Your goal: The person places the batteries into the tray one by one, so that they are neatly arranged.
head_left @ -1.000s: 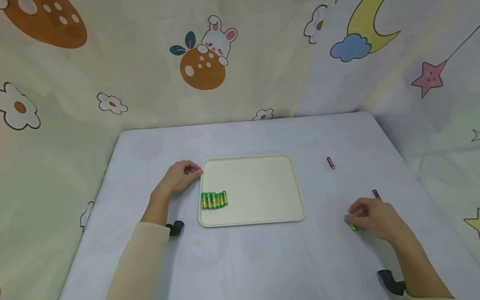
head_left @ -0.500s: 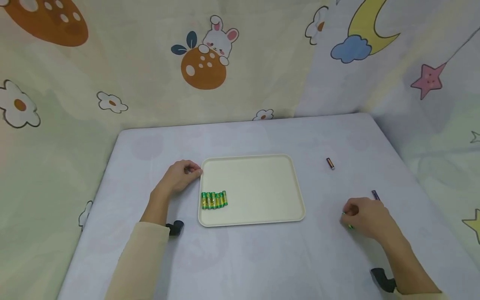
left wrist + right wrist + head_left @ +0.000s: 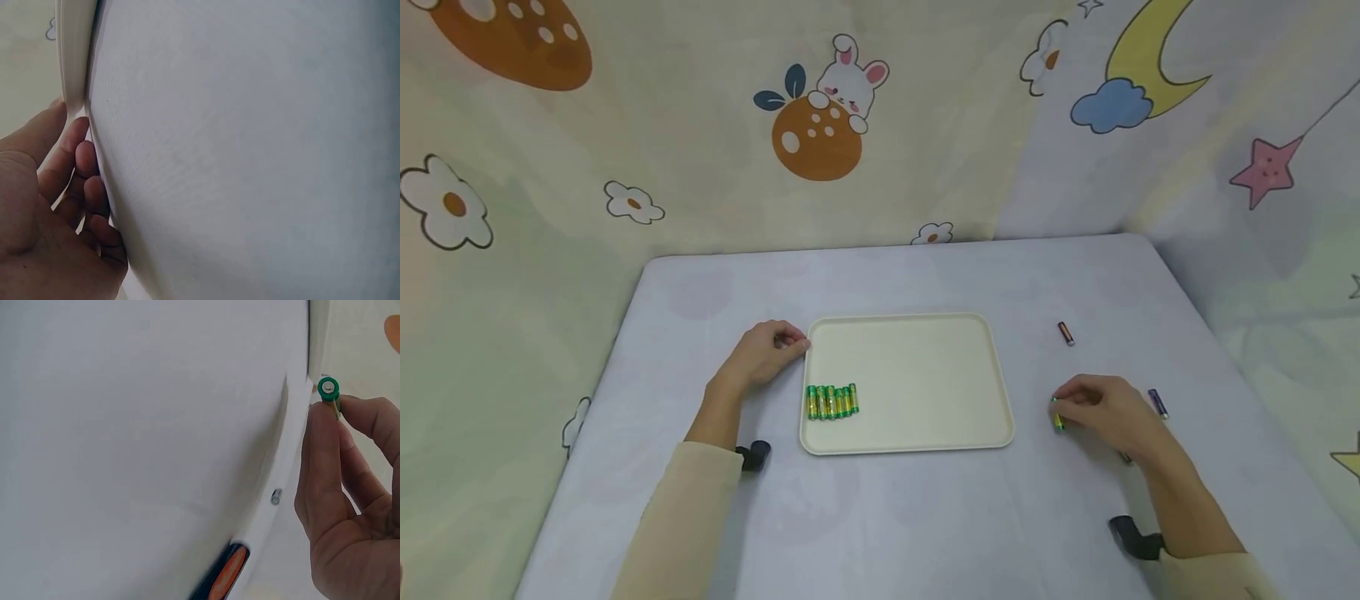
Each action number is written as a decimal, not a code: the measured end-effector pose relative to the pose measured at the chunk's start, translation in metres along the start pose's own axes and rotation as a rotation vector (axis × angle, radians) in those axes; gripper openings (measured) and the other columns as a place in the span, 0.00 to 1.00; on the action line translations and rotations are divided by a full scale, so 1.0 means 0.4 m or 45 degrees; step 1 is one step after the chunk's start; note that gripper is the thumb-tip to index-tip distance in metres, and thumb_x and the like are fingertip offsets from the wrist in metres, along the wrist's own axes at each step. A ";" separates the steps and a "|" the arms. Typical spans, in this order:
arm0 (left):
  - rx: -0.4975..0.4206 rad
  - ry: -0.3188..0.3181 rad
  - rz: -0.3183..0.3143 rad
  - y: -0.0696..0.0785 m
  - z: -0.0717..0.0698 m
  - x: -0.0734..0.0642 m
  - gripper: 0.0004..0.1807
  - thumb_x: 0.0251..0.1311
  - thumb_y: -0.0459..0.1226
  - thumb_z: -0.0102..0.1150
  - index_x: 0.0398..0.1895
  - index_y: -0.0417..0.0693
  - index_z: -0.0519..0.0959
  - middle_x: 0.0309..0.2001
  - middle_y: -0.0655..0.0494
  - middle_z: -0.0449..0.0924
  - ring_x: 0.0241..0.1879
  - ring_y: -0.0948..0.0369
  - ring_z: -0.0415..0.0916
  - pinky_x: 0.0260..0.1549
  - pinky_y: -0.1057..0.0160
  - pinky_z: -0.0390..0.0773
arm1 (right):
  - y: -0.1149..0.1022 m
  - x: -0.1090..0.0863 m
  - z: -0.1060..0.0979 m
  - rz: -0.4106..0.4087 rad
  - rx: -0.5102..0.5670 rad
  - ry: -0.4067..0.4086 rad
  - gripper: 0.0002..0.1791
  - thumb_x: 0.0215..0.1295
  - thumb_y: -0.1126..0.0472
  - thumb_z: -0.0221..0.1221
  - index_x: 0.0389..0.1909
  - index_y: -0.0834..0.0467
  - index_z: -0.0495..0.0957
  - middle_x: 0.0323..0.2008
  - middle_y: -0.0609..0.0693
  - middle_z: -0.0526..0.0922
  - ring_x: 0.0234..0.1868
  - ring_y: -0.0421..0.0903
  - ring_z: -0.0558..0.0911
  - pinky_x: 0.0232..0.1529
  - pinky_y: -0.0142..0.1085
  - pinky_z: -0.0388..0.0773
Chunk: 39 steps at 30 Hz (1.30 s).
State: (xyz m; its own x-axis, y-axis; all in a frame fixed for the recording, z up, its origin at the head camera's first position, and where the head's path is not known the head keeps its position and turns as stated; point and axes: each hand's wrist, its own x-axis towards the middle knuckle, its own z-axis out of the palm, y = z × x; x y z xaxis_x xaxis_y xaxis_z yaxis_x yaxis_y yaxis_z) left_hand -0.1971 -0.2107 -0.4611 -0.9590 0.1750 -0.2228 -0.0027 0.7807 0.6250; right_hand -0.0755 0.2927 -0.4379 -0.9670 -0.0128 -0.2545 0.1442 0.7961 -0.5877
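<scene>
A cream tray (image 3: 917,383) lies on the table with several green-and-gold batteries (image 3: 832,402) lined up side by side near its left edge. My left hand (image 3: 762,357) pinches the tray's left rim between thumb and fingers; the left wrist view shows the thumb (image 3: 47,128) against that rim. To the right of the tray, my right hand (image 3: 1101,408) holds one green battery (image 3: 1057,415) between thumb and fingertips. Its green end (image 3: 328,389) faces the camera in the right wrist view.
A copper-and-dark battery (image 3: 1066,333) lies beyond the right hand, and a dark blue battery (image 3: 1158,403) to its right. Another battery (image 3: 1125,457) is partly hidden below the right wrist. Patterned fabric (image 3: 700,125) hangs behind the table.
My right hand has moved left and a little away from me with the green battery, uncovering more of the dark blue battery. The left hand has stayed at the tray's rim.
</scene>
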 end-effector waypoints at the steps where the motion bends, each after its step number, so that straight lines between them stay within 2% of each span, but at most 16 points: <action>1: -0.001 0.001 -0.003 0.001 0.000 0.001 0.18 0.72 0.50 0.58 0.52 0.48 0.82 0.47 0.50 0.78 0.47 0.53 0.71 0.46 0.55 0.70 | -0.008 0.006 0.002 -0.011 0.036 -0.010 0.15 0.68 0.51 0.67 0.46 0.58 0.85 0.35 0.48 0.86 0.37 0.46 0.81 0.37 0.38 0.76; 7: 0.006 0.009 -0.003 -0.002 0.003 0.007 0.18 0.71 0.51 0.58 0.51 0.48 0.82 0.46 0.50 0.78 0.46 0.53 0.71 0.45 0.56 0.70 | -0.054 0.042 0.024 -0.071 0.271 -0.055 0.14 0.69 0.57 0.66 0.49 0.62 0.83 0.38 0.52 0.88 0.40 0.45 0.86 0.42 0.33 0.82; 13: 0.002 0.010 -0.005 -0.003 0.005 0.008 0.18 0.71 0.50 0.59 0.52 0.47 0.82 0.46 0.50 0.78 0.46 0.53 0.71 0.44 0.56 0.70 | -0.109 0.086 0.058 -0.168 0.481 -0.113 0.15 0.70 0.61 0.65 0.50 0.68 0.81 0.41 0.59 0.87 0.41 0.46 0.87 0.44 0.34 0.84; 16: -0.004 0.006 -0.004 -0.002 0.005 0.010 0.18 0.71 0.50 0.59 0.52 0.47 0.82 0.46 0.50 0.78 0.46 0.53 0.71 0.45 0.56 0.70 | -0.138 0.106 0.080 -0.193 0.540 -0.149 0.15 0.70 0.61 0.65 0.50 0.68 0.81 0.41 0.60 0.87 0.41 0.46 0.87 0.45 0.34 0.84; 19: -0.004 0.005 -0.005 -0.001 0.006 0.011 0.18 0.71 0.51 0.59 0.52 0.47 0.82 0.46 0.50 0.78 0.46 0.53 0.71 0.45 0.56 0.70 | -0.170 0.124 0.106 -0.220 0.554 -0.184 0.15 0.69 0.62 0.65 0.50 0.68 0.81 0.41 0.60 0.87 0.40 0.46 0.87 0.44 0.35 0.84; 26: -0.005 0.019 -0.008 -0.002 0.009 0.011 0.18 0.71 0.51 0.59 0.51 0.48 0.82 0.45 0.51 0.78 0.45 0.54 0.71 0.44 0.56 0.70 | -0.250 0.151 0.172 -0.262 0.429 -0.238 0.11 0.67 0.59 0.66 0.46 0.61 0.85 0.36 0.52 0.88 0.36 0.45 0.86 0.43 0.35 0.79; 34: -0.003 0.007 0.009 -0.007 0.005 0.010 0.18 0.71 0.50 0.59 0.51 0.48 0.83 0.45 0.51 0.79 0.45 0.54 0.71 0.44 0.57 0.70 | -0.328 0.170 0.235 -0.260 0.510 -0.346 0.09 0.64 0.62 0.66 0.42 0.62 0.85 0.33 0.53 0.88 0.35 0.47 0.86 0.44 0.35 0.79; 39: -0.005 0.007 0.008 -0.007 0.001 0.008 0.17 0.71 0.50 0.59 0.51 0.48 0.83 0.45 0.51 0.78 0.45 0.53 0.71 0.44 0.56 0.70 | -0.375 0.181 0.273 -0.252 0.487 -0.396 0.08 0.64 0.60 0.66 0.41 0.59 0.85 0.32 0.50 0.87 0.34 0.45 0.86 0.45 0.36 0.78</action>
State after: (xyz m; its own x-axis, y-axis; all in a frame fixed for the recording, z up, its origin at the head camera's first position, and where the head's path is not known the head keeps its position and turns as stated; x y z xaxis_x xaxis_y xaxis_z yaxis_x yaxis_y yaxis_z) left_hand -0.2001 -0.2121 -0.4639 -0.9605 0.1767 -0.2150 0.0022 0.7774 0.6290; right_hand -0.1441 0.1064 -0.4519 -0.8838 -0.3653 -0.2922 0.0882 0.4834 -0.8709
